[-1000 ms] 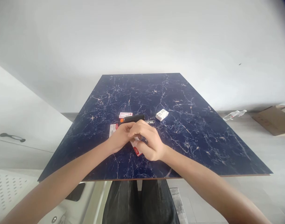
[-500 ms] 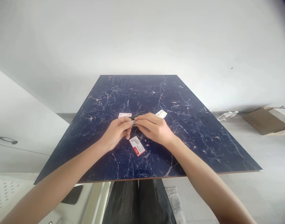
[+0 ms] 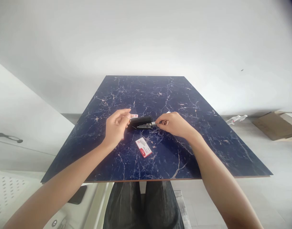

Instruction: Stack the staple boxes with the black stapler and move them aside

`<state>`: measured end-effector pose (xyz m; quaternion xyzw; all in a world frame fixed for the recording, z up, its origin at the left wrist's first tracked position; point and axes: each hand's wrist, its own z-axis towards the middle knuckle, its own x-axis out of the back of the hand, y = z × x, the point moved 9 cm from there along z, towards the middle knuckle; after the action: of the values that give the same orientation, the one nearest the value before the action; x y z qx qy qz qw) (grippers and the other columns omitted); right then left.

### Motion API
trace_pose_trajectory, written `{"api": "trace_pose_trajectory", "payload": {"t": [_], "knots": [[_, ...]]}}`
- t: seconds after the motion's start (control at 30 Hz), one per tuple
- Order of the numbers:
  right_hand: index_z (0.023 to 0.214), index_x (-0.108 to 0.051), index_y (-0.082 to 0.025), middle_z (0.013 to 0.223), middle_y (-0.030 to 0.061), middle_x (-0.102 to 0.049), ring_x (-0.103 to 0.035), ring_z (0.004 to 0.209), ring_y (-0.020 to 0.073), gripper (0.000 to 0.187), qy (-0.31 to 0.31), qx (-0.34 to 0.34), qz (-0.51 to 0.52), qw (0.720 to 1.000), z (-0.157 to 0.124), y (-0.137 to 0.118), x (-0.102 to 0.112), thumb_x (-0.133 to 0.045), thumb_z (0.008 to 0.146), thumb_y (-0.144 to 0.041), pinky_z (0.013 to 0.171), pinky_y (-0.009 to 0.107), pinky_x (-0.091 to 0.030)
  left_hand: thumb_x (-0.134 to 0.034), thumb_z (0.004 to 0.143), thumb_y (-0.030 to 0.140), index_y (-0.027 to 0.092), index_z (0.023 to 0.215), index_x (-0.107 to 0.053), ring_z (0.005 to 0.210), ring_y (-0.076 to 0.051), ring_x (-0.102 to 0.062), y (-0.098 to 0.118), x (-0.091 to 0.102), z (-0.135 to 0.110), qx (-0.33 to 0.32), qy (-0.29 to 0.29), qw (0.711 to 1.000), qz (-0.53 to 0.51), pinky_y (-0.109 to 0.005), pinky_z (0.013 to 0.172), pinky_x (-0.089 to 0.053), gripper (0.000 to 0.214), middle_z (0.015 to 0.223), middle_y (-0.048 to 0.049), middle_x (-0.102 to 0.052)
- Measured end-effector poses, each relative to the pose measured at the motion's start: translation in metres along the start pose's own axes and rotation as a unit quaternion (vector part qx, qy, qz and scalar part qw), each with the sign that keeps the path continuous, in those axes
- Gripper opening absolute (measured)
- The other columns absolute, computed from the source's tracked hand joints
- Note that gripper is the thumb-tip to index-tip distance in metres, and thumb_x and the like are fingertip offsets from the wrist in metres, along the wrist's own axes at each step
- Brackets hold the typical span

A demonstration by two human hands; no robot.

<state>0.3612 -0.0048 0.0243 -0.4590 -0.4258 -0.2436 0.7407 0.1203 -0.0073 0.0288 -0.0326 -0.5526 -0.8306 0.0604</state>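
Note:
A black stapler (image 3: 141,121) lies on its side above the dark blue marbled table (image 3: 146,95), its metal channel showing along the front. My left hand (image 3: 116,127) grips the stapler's left end between thumb and fingers. At the other end, my right hand (image 3: 172,125) pinches a small silver strip of staples (image 3: 153,124) against the channel. Its far part is hidden by my fingertips. A red and white staple box (image 3: 144,147) lies nearer to me. Another red and white box (image 3: 134,116) shows partly behind the stapler.
A white corner of a packet (image 3: 168,112) peeks out behind my right hand. To the right, a cardboard box (image 3: 274,125) and a clear plastic bottle (image 3: 236,119) stand on the floor. A dark phone (image 3: 78,194) lies on a pale surface at lower left.
My hands have moved apart. The black stapler, previously mostly hidden, now shows between them, and my right hand has shifted right with the silver strip.

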Motion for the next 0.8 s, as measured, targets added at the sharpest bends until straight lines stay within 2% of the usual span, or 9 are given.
{"api": "trace_pose_trajectory", "payload": {"t": [0.17,0.4,0.5,0.6,0.67,0.73,0.8], "knots": [[0.092,-0.078,-0.026,0.09,-0.0013,-0.078,-0.07,0.076,0.0166,0.019,-0.002,0.017,-0.004,1.0,0.001,-0.001,-0.005,-0.064,0.085,-0.018,0.075,0.029,-0.054,-0.068,0.09,0.034,0.022,0.112,-0.072,0.088,-0.021,-0.071,0.001,-0.005,-0.002,-0.018,-0.029,0.999,0.023,-0.034,0.077,-0.058,0.025,0.097,-0.006,-0.075],[0.091,-0.077,-0.026,0.097,-0.0004,-0.078,-0.07,0.082,0.0179,0.017,-0.01,0.017,-0.012,1.0,0.002,-0.003,-0.008,-0.062,0.087,-0.02,0.08,0.031,-0.052,-0.062,0.092,0.029,0.022,0.109,-0.071,0.099,-0.022,-0.069,0.007,-0.005,0.005,-0.057,-0.041,0.993,0.094,-0.039,0.092,-0.055,0.02,0.103,-0.005,-0.074],[0.091,-0.074,-0.025,0.094,0.0016,-0.077,-0.069,0.08,0.0193,0.012,-0.019,-0.029,-0.036,0.999,-0.001,0.002,0.001,-0.063,0.087,-0.025,0.075,0.031,-0.05,-0.06,0.093,0.032,0.024,0.115,-0.07,0.108,-0.026,-0.065,0.011,-0.008,0.013,-0.083,-0.108,0.969,0.206,-0.045,0.096,-0.052,0.026,0.116,-0.0064,-0.072],[0.091,-0.07,-0.023,0.081,0.003,-0.074,-0.065,0.069,0.0192,0.011,-0.036,-0.097,-0.062,0.993,-0.01,0.005,0.009,-0.06,0.088,-0.027,0.064,0.03,-0.044,-0.067,0.088,0.039,0.028,0.133,-0.064,0.12,-0.031,-0.059,0.003,-0.017,0.017,-0.107,-0.239,0.913,0.313,-0.051,0.1,-0.049,0.046,0.13,-0.0076,-0.068],[0.094,-0.066,-0.022,0.074,0.0025,-0.07,-0.061,0.062,0.0181,0.011,-0.069,-0.101,-0.054,0.991,-0.014,-0.005,0.004,-0.058,0.087,-0.026,0.06,0.03,-0.04,-0.071,0.086,0.039,0.029,0.138,-0.061,0.117,-0.031,-0.061,-0.008,-0.02,0.017,-0.107,-0.3,0.887,0.334,-0.05,0.1,-0.049,0.053,0.13,-0.0077,-0.068],[0.103,-0.061,-0.022,0.068,0.0004,-0.067,-0.057,0.056,0.0167,0.018,-0.096,-0.098,-0.019,0.99,-0.017,-0.021,-0.007,-0.058,0.085,-0.025,0.057,0.029,-0.037,-0.071,0.086,0.036,0.031,0.136,-0.063,0.111,-0.028,-0.065,-0.016,-0.019,0.019,-0.096,-0.316,0.887,0.322,-0.046,0.099,-0.05,0.05,0.127,-0.0064,-0.07],[0.108,-0.054,-0.022,0.063,-0.0028,-0.063,-0.054,0.052,0.0156,0.025,-0.11,-0.104,0.032,0.988,-0.019,-0.034,-0.018,-0.058,0.084,-0.025,0.055,0.028,-0.036,-0.073,0.086,0.034,0.031,0.135,-0.064,0.107,-0.025,-0.068,-0.022,-0.018,0.022,-0.075,-0.31,0.9,0.296,-0.043,0.097,-0.052,0.05,0.125,-0.0052,-0.071]]}}
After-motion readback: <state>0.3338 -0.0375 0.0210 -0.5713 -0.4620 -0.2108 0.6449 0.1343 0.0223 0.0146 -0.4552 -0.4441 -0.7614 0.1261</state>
